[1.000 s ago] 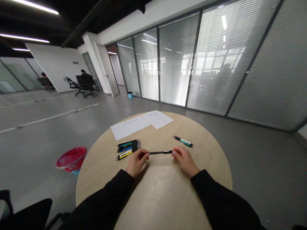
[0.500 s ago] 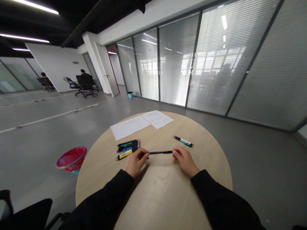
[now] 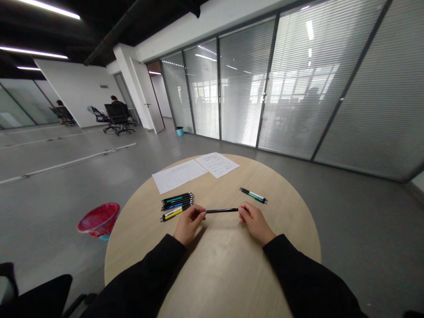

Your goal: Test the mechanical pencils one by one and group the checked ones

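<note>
A black pen (image 3: 221, 210) is stretched level between my two hands, above the round wooden table (image 3: 218, 265). My left hand (image 3: 191, 224) pinches one end of it, and my right hand (image 3: 254, 221) pinches the other. Just left of my left hand lies a row of several pens, with a blue one (image 3: 177, 206) in the middle and a yellow one (image 3: 172, 214) nearest me. Beyond my right hand, a green and white pen pair (image 3: 253, 195) rests on the table.
Two printed sheets, the left one (image 3: 179, 176) and the right one (image 3: 217, 164), lie at the table's far edge. A red basket (image 3: 98, 219) stands on the floor to the left. Office chairs (image 3: 116, 115) and seated people are farther back.
The black pen has turned slightly about its length between my fingertips; its clip no longer shows at the lower side. My hands have hardly moved.
</note>
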### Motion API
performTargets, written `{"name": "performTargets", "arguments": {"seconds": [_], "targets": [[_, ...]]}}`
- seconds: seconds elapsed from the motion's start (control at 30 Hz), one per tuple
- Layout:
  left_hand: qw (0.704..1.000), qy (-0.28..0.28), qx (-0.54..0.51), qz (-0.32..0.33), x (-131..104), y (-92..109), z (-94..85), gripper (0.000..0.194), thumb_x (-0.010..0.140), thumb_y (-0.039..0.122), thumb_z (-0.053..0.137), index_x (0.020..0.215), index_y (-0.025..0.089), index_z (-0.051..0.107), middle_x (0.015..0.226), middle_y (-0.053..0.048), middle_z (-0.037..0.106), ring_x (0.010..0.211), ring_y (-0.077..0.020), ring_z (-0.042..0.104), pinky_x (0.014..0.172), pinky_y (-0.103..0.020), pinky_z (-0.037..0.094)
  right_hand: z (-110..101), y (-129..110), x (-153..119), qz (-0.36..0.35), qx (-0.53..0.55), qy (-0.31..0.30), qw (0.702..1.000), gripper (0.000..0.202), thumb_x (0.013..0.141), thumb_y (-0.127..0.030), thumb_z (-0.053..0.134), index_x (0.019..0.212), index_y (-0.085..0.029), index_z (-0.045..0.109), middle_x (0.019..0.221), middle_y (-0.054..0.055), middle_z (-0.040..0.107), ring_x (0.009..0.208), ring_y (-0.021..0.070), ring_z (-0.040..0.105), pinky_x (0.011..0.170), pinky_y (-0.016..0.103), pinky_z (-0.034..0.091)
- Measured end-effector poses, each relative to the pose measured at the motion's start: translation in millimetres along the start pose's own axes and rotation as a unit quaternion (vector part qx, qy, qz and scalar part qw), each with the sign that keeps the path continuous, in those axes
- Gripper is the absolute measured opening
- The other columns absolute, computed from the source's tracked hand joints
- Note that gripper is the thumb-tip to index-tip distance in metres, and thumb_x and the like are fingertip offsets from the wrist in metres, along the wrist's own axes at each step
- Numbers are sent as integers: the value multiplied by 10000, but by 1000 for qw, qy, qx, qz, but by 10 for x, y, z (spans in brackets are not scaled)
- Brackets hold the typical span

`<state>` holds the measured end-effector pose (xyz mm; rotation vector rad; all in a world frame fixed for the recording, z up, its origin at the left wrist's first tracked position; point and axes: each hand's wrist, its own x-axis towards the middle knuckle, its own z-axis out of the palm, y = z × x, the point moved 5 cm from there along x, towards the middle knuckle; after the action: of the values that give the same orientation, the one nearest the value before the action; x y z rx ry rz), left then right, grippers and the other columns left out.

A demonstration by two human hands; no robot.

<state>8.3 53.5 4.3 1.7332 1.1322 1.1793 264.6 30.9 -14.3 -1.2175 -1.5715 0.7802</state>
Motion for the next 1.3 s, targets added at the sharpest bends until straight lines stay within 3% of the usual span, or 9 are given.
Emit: {"name": "performTargets", "arguments": {"seconds": [1.3], "targets": [[1000,2,-1,4,-10,-1,4,212,813,373,684,852,169,647,716,-15,650,661,-161,621,643,-274,488,16,0,-15,3,-23,5,1000,446,987,-494,399,646,-222,489,522,-26,492,515,145,475,536,256,359]]}}
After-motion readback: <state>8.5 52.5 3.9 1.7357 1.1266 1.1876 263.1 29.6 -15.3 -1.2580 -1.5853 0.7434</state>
